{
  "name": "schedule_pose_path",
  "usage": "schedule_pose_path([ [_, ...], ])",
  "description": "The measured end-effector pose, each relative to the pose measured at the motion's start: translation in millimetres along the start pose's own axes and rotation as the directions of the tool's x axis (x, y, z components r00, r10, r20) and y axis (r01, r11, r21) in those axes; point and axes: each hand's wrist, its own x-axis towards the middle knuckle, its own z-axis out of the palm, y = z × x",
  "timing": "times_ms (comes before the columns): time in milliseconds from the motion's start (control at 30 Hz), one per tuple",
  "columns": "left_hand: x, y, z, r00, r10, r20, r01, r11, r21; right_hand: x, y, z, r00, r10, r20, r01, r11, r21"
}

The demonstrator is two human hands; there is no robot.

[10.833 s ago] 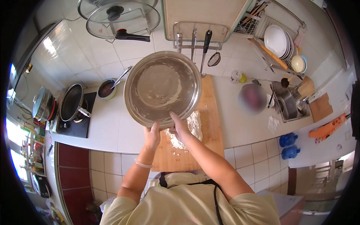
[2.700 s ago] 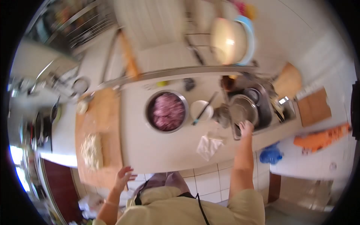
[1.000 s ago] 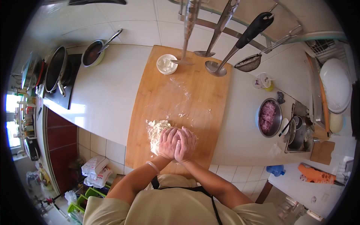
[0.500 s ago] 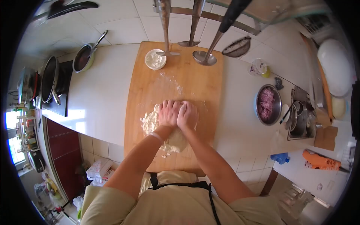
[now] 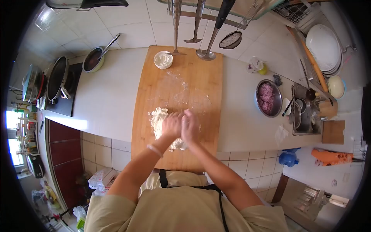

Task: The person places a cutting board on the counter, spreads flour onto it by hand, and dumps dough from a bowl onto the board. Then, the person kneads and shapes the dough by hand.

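A pale, shaggy lump of dough [image 5: 157, 120] lies on the wooden board [image 5: 179, 100], partly hidden by my hands and forearms. Slightly blurred, my left hand [image 5: 172, 125] presses on the dough with curled fingers. My right hand [image 5: 189, 125] is right beside it, touching it, its fingers closed on the right part of the dough. Crumbs stick out at the left and below my wrists. Near the board's far end stands a white bowl of flour [image 5: 163, 60], and loose flour is smeared across the middle.
Ladles [image 5: 206, 55] and a small strainer [image 5: 230, 40] hang over the board's far edge. To the right are a metal bowl of chopped purplish food [image 5: 266, 98] and a sink [image 5: 309, 116]. At left, a pan [image 5: 58, 79] and a pot [image 5: 92, 61] stand by the stove.
My fingers have curled in and my hands have drawn back toward me, with the dough bunched under them. The camera view has shifted, so the right-hand counter shows differently.
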Motion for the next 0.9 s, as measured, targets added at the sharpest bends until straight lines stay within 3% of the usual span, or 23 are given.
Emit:
schedule_pose_path([
  [33,-13,-5,10,0.999,-0.052,0.012,0.052,0.998,-0.034,-10,-11,-4,0.997,-0.041,0.059,0.046,0.995,-0.093],
  [67,-28,-7,16,0.99,0.051,-0.133,-0.07,0.987,-0.142,-21,-4,-2,0.99,-0.115,0.087,0.13,0.974,-0.186],
  [100,-39,-8,26,0.942,0.118,-0.316,-0.148,0.986,-0.074,-30,-2,-7,0.99,-0.104,0.097,0.12,0.976,-0.183],
  [167,-51,-5,37,0.931,0.101,-0.35,-0.108,0.994,0.001,-34,2,-17,0.944,-0.26,0.203,0.297,0.938,-0.177],
  [433,31,-12,41,0.968,0.106,-0.227,-0.095,0.994,0.058,35,43,-2,0.953,-0.219,0.207,0.256,0.951,-0.173],
  [533,63,-18,46,0.955,0.123,-0.269,-0.12,0.992,0.03,56,61,8,0.968,-0.226,0.112,0.239,0.963,-0.124],
  [667,96,-29,68,0.937,0.104,-0.332,-0.111,0.994,-0.001,82,66,19,0.978,-0.206,0.038,0.209,0.956,-0.208],
  [700,100,-30,72,0.919,0.112,-0.378,-0.122,0.993,-0.002,87,61,19,0.997,-0.061,0.046,0.069,0.977,-0.203],
  [733,100,-23,63,0.968,0.06,-0.244,-0.058,0.998,0.017,84,57,17,0.994,0.088,0.059,-0.075,0.977,-0.2],
  [767,100,-11,42,0.996,-0.017,-0.087,0.024,0.997,0.071,83,59,16,0.996,0.071,0.052,-0.059,0.978,-0.199],
  [867,104,-7,13,0.945,-0.187,0.268,0.139,0.972,0.188,73,68,13,1.0,0.025,0.009,-0.026,0.981,0.192],
  [900,107,-11,-13,0.887,-0.046,0.46,-0.008,0.993,0.115,60,68,12,1.0,0.018,0.011,-0.02,0.98,0.196],
])
